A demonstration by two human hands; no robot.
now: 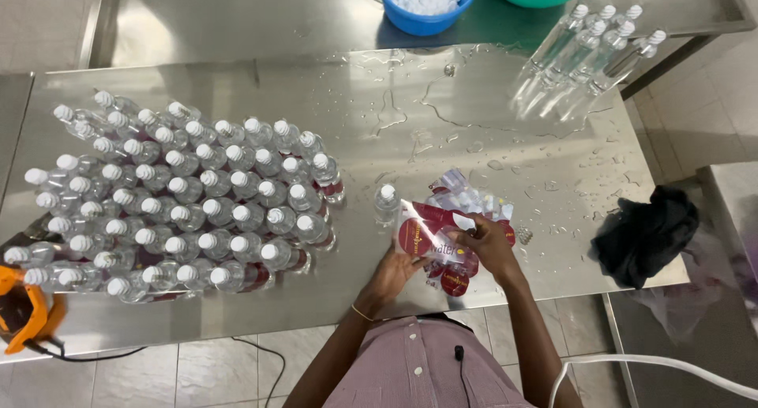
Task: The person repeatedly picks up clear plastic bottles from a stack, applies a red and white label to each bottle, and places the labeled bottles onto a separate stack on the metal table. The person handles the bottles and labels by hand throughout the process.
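A wet stainless-steel table (332,84) fills most of the frame. At its left stands a dense cluster of clear plastic bottles with white caps (181,203); a few more such bottles lie at upper right (588,52). A round blue bowl of white caps (426,1) sits at top centre, and a crumpled black cloth (643,234) lies at right. One single capped bottle (386,204) stands just left of a loose heap of dark-red and clear label sleeves (462,218) at lower centre. The left hand (392,274) and right hand (489,246) pinch one red sleeve (422,234) with fingers closed on its edges.

steel table (332,100), capped bottles (189,203), black cloth (643,234)
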